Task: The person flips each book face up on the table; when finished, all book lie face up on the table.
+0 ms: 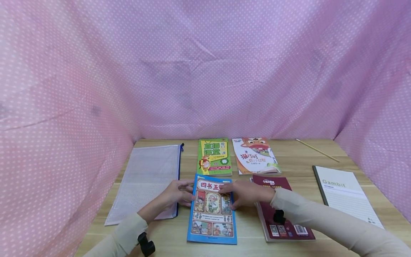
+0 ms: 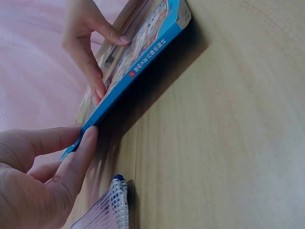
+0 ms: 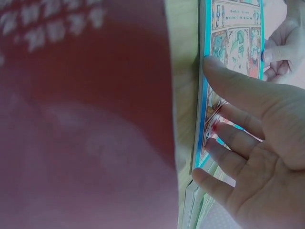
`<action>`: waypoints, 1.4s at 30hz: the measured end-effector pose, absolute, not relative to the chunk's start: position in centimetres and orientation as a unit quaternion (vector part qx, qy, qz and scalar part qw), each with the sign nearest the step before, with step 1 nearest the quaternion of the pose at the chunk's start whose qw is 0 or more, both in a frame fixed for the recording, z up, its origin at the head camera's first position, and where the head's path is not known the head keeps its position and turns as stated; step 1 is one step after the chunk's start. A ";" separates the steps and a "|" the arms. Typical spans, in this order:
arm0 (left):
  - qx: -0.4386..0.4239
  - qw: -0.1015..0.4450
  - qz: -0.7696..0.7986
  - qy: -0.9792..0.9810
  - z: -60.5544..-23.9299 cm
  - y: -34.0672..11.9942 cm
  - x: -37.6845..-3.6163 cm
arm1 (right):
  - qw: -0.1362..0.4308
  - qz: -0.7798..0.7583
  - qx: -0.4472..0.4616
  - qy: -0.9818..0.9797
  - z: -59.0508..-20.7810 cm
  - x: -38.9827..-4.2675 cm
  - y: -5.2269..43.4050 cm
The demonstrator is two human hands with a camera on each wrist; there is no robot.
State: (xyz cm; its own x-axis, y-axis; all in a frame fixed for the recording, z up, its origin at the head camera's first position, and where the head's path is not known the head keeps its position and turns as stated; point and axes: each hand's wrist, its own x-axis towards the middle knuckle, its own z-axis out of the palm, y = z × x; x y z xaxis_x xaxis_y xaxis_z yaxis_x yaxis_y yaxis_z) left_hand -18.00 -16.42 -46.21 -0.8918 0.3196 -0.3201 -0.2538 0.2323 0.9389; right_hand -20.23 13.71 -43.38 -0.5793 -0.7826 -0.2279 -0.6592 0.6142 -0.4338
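Mesh zip pouch (image 1: 146, 180) far left on wooden table (image 1: 298, 171). Green book (image 1: 214, 157), fox-cover book (image 1: 255, 156) behind; maroon book (image 1: 282, 221), Gambit notebook (image 1: 346, 194), pencil (image 1: 317, 150) right.

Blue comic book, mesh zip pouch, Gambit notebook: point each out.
blue comic book (image 1: 212, 223), head view, lower cover.
mesh zip pouch (image 1: 144, 178), head view, middle of mesh.
Gambit notebook (image 1: 348, 196), head view, ruled cover.
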 end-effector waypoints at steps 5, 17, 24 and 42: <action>0.020 0.228 0.612 0.757 -46.4 -16.3 -17.9 | 0.214 -0.158 -0.410 0.872 -43.3 -20.6 13.8; 0.027 0.220 0.609 0.762 -46.9 -15.9 -18.2 | 0.222 -0.163 -0.410 0.870 -43.2 -21.3 14.1; 0.030 0.201 0.597 0.776 -46.8 -15.9 -18.2 | 0.220 -0.161 -0.420 0.866 -43.4 -21.8 14.3; 0.017 0.181 0.574 0.798 -46.7 -15.5 -18.4 | 0.210 -0.156 -0.437 0.861 -43.7 -22.4 14.2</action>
